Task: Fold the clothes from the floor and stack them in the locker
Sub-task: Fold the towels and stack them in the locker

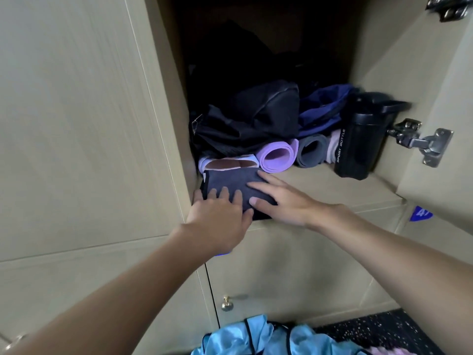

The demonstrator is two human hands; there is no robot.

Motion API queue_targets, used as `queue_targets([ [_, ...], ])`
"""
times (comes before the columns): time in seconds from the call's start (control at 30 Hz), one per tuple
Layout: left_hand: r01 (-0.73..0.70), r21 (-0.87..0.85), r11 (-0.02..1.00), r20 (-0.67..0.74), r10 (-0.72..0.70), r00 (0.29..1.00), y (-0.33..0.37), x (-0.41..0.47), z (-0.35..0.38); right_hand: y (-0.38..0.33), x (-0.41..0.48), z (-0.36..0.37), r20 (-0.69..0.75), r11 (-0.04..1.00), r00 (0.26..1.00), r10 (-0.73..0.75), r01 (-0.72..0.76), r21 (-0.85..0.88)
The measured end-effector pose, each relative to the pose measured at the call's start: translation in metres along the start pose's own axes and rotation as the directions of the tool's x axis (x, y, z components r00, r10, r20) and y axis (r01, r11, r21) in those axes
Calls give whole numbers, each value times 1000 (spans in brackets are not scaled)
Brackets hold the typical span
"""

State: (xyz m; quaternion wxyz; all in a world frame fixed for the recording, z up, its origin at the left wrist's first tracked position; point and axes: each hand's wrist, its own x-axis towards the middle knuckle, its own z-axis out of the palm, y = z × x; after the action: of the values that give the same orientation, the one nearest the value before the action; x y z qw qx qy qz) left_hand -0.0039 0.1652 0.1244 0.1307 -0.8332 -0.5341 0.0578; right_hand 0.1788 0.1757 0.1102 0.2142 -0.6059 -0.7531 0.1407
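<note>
A folded dark grey garment (230, 181) lies at the front left of the open locker's shelf (320, 185). My left hand (217, 216) grips its near left edge, fingers on top and thumb at the front. My right hand (279, 198) rests flat on its right side, fingers spread. Light blue clothes (243, 338) with dark trim lie crumpled on the dark speckled floor (378, 329) below the lockers.
Behind the garment sit a rolled purple mat (277, 156), a rolled grey mat (311, 152), a black bag (256, 116), blue fabric (322, 106) and a black sport bottle (361, 144). The locker door (440, 98) stands open at right. A lower door has a brass knob (226, 304).
</note>
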Motion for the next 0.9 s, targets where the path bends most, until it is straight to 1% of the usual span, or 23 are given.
queue_targets([
  [0.07,9,17,1000,-1,-9,1000,0,1,-1,2,-4,-1,4,998,1000,-14,15,-68],
  [0.13,19,-10,1000,-5,-19,1000,0,5,-3,0,-3,-3,18,993,1000,-4,6,-116],
  [0.23,25,-17,1000,0,-25,1000,0,5,-3,-1,1,-3,15,994,1000,16,-14,-105],
  [0.3,5,5,1000,-9,-5,1000,1,3,0,0,-5,-3,7,994,999,39,-38,-100],
  [0.37,-14,6,1000,-41,15,999,0,1,1,1,-15,-3,-14,992,998,56,-57,-114],
  [0.5,-31,-78,996,-133,21,991,-1,0,-5,-4,-45,-3,-98,993,993,59,-68,-92],
  [0.57,-70,-99,993,-199,49,979,3,-6,-4,-5,-67,3,-124,993,990,63,-74,-92],
  [0.63,-151,-78,985,-292,122,949,12,-20,0,-4,-94,13,-149,990,985,92,-106,-93],
  [0.7,-249,-55,967,-365,212,906,23,-36,4,-5,-119,25,-195,993,974,117,-121,-6],
  [0.73,-291,-55,955,-370,251,894,29,-44,8,-4,-132,33,-200,989,969,147,-139,53],
  [0.77,-332,-64,941,-346,291,892,35,-53,13,-2,-145,42,-179,981,966,188,-174,89],
  [0.83,-392,-85,916,-283,356,891,49,-69,29,6,-173,65,-86,957,955,284,-277,87],
  [0.9,-428,-99,899,-232,397,888,64,-86,48,15,-208,92,14,919,923,385,-385,83],
])
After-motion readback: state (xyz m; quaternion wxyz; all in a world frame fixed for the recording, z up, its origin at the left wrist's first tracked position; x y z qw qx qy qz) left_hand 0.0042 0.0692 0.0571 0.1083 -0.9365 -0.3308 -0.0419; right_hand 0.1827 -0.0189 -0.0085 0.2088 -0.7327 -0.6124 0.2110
